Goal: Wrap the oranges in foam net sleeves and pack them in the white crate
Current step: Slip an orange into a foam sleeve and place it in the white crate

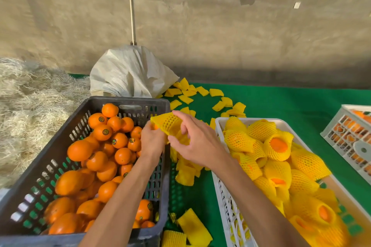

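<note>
A dark crate (60, 146) on the left holds several bare oranges (100, 158). The white crate (220, 186) on the right holds several oranges in yellow foam net sleeves (279, 146). Between the crates, above the dark crate's right rim, my left hand (152, 142) grips an orange that is mostly hidden inside a yellow foam sleeve (166, 122). My right hand (194, 144) pinches that sleeve from the right, its index finger stretched over the top of the net.
Loose flat yellow sleeves (190, 94) lie scattered on the green mat (281, 102), with more piled between the crates. A white woven sack (130, 72) stands behind the dark crate. Straw (30, 106) fills the left. A second white crate (351, 136) sits at the right edge.
</note>
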Motion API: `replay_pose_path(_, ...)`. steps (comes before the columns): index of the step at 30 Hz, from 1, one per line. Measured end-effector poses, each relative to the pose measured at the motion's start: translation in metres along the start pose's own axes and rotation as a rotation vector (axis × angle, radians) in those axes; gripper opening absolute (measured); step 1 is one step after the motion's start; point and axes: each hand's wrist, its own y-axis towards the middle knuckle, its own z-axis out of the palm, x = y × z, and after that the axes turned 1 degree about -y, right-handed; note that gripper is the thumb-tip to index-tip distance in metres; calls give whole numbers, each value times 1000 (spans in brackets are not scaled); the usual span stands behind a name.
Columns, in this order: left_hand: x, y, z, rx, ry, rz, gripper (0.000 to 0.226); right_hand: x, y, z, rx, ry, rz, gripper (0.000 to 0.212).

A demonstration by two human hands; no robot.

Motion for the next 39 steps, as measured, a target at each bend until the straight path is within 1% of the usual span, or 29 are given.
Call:
replay_pose_path(1, -2, -1, 2, 31, -84, -55, 18, -3, -2, 1, -21, -23, 27, 62)
replay_pose_path(3, -7, -4, 5, 94, -224, -181, 13, -7, -4, 5, -29, -40, 119, 62)
replay_pose_path(4, -9, -6, 6, 127, -259, -225, 12, -8, -4, 7, -8, -6, 180, 65)
replay_pose_path(6, -11, -10, 4, 244, -301, -251, 6, -9, -4, 11, 71, 165, 274, 77)
replay_pose_path(7, -11, -12, 3, 313, -323, -251, 8, -8, -4, 12, 98, 283, 294, 82)
replay_pose_path(9, -13, -17, 2, 405, -365, -279, 18, -5, -6, 11, 85, 500, 297, 86)
replay_pose_path(11, -15, -21, 3, 443, -439, -361, 25, -5, -8, 9, 32, 632, 312, 86)
replay_pose_path(13, -16, -23, 5, 468, -529, -485, 28, -8, -7, 7, 25, 712, 343, 79)
replay_pose_path(16, -17, -24, 9, 487, -597, -594, 27, -12, -4, 6, 15, 787, 379, 56)
replay_pose_path(18, -18, -25, 12, 507, -623, -601, 23, -14, -4, 5, -16, 814, 398, 47)
replay_pose_path(20, -18, -26, 14, 537, -652, -584, 17, -14, -5, 4, -39, 787, 410, 53)
replay_pose_path(21, -17, -26, 15, 547, -670, -570, 18, -14, -5, 4, -53, 756, 417, 59)
replay_pose_path(24, -14, -28, 16, 567, -750, -537, 23, -14, -7, 4, -90, 732, 435, 67)
replay_pose_path(29, -11, -26, 18, 650, -791, -504, 47, -15, -9, 6, -135, 667, 475, 70)
replay_pose_path(30, -10, -24, 18, 681, -790, -504, 49, -16, -8, 8, -152, 696, 502, 71)
replay_pose_path(32, -9, -20, 15, 706, -801, -518, 45, -21, -7, 9, -225, 761, 605, 77)
replay_pose_path(34, -9, -16, 12, 688, -759, -555, 39, -27, -7, 5, -282, 705, 726, 92)
replay_pose_path(35, -9, -17, 12, 686, -685, -566, 43, -31, -7, 1, -282, 649, 735, 93)
replay_pose_path(36, -10, -19, 15, 690, -559, -540, 49, -34, -7, -2, -273, 606, 716, 87)
replay_pose_path(38, -10, -28, 26, 661, -295, -395, 58, -41, -8, -8, -256, 576, 659, 59)
replay_pose_path(39, -9, -33, 33, 644, -240, -322, 61, -43, -7, -11, -263, 571, 638, 48)
